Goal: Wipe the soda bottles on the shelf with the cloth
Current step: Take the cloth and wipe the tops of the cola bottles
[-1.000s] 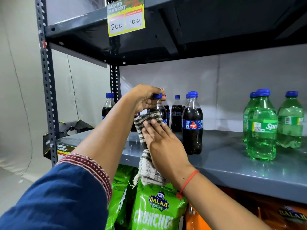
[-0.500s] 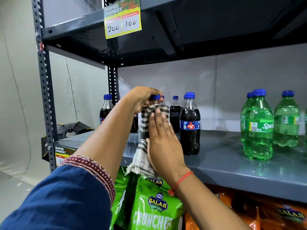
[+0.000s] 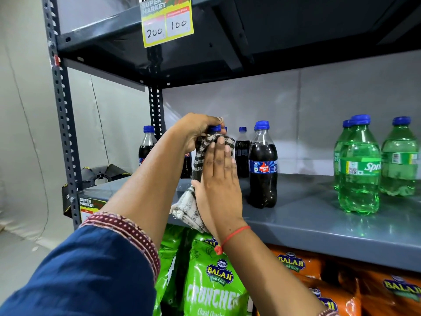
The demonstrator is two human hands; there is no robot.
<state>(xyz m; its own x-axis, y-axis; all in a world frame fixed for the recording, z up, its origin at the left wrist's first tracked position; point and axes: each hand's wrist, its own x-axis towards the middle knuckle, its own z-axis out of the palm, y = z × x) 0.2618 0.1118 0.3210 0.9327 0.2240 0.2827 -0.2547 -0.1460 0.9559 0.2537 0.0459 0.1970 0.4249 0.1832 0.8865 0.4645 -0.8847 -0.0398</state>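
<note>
A dark cola bottle with a blue cap [image 3: 214, 128] stands on the grey shelf [image 3: 307, 222], mostly hidden behind my hands. My left hand [image 3: 196, 131] grips it around the neck just under the cap. My right hand [image 3: 219, 179] lies flat against the bottle's front, pressing a black-and-white checked cloth [image 3: 202, 151] onto it; the cloth's tail [image 3: 188, 207] hangs over the shelf edge. Another cola bottle [image 3: 263, 165] stands just to the right, untouched.
More cola bottles stand behind, one far left [image 3: 147, 144] and one at the back [image 3: 242, 151]. Green Sprite bottles [image 3: 360, 167] fill the shelf's right side. Snack bags [image 3: 214, 279] sit on the shelf below. An upper shelf with a price tag [image 3: 167, 21] hangs overhead.
My right hand has slid the cloth upward along the bottle, from its lower body toward the shoulder. My left hand has kept its grip at the neck.
</note>
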